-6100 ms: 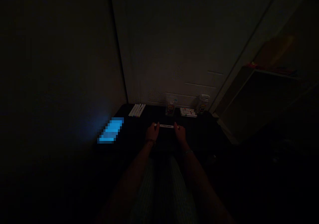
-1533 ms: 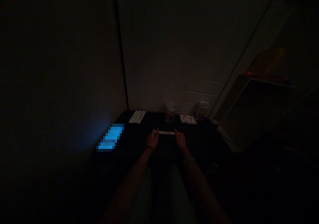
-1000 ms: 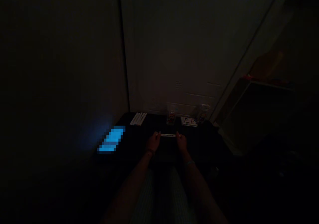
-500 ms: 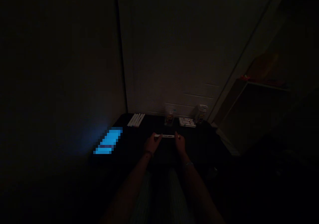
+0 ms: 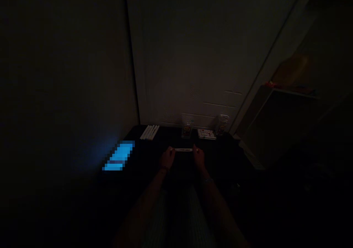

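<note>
A slim white marker lies level between my two hands, over the middle of the dark table. My left hand is closed on its left end, and my right hand pinches its right end. Dark print shows along the marker's barrel. Farther back on the left, several similar white markers lie side by side in a slanted row. More markers are stacked crosswise at the back right. The room is very dim, so finger detail is hard to make out.
A clear package stands at the back of the black table. Another package is upright right of the stacked markers. A glowing blue screen, pixelated, lies at the left edge. Walls rise behind and left; a shelf unit stands right.
My left hand's fingers have shifted on the marker's left end, drawing back from its middle. The right hand keeps its hold. The view has moved slightly.
</note>
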Action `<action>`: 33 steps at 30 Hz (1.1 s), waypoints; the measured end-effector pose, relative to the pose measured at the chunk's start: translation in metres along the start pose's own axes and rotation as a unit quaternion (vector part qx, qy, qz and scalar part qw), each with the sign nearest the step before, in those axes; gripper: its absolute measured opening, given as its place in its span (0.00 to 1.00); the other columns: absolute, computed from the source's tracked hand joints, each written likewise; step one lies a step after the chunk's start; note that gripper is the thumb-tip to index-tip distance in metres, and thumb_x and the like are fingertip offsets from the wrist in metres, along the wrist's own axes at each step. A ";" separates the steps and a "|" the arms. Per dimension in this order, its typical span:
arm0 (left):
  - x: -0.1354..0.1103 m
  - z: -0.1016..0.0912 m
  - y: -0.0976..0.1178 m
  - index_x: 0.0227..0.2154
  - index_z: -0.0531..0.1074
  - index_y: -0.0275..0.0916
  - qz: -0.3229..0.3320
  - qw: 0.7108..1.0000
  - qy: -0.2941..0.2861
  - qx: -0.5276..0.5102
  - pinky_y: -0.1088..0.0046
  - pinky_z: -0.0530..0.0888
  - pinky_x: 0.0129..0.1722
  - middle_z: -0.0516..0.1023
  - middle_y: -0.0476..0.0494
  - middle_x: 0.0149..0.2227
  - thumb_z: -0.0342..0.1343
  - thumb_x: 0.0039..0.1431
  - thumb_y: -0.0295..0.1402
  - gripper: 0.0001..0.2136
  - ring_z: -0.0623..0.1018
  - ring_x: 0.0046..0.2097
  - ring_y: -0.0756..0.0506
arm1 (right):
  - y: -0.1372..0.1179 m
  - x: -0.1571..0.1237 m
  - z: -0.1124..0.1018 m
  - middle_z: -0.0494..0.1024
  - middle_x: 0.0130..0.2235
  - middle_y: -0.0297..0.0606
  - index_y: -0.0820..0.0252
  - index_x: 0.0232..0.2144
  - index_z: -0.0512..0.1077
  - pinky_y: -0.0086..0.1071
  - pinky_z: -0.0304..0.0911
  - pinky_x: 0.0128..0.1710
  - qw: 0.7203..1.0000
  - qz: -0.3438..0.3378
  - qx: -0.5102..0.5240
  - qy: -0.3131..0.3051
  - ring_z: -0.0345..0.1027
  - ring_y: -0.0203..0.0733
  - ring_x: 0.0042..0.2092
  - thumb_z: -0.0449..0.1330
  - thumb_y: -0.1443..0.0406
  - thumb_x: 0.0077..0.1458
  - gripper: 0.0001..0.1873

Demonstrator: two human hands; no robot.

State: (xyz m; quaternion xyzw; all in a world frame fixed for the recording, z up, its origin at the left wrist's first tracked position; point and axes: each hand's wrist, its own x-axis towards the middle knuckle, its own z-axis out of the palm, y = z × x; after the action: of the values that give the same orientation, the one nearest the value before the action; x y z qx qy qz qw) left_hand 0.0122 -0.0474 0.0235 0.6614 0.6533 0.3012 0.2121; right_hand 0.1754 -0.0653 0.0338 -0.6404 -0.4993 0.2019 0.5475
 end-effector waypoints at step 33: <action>-0.005 -0.005 0.006 0.33 0.65 0.43 0.007 1.000 -0.008 -0.025 0.80 0.59 0.26 0.73 0.50 0.29 0.41 0.51 0.48 0.16 0.72 0.31 0.51 | 0.021 0.006 0.006 0.63 0.16 0.32 0.62 0.14 0.62 0.24 0.44 0.19 1.000 -0.014 -0.024 0.007 0.53 0.31 0.21 0.42 0.50 0.49 0.26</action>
State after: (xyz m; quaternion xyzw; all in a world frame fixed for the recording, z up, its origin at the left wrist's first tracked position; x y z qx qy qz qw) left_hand 0.0135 -0.0537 0.0304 0.6628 0.6390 0.3139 0.2320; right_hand 0.1815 -0.0545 0.0150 -0.6480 -0.5089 0.1778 0.5381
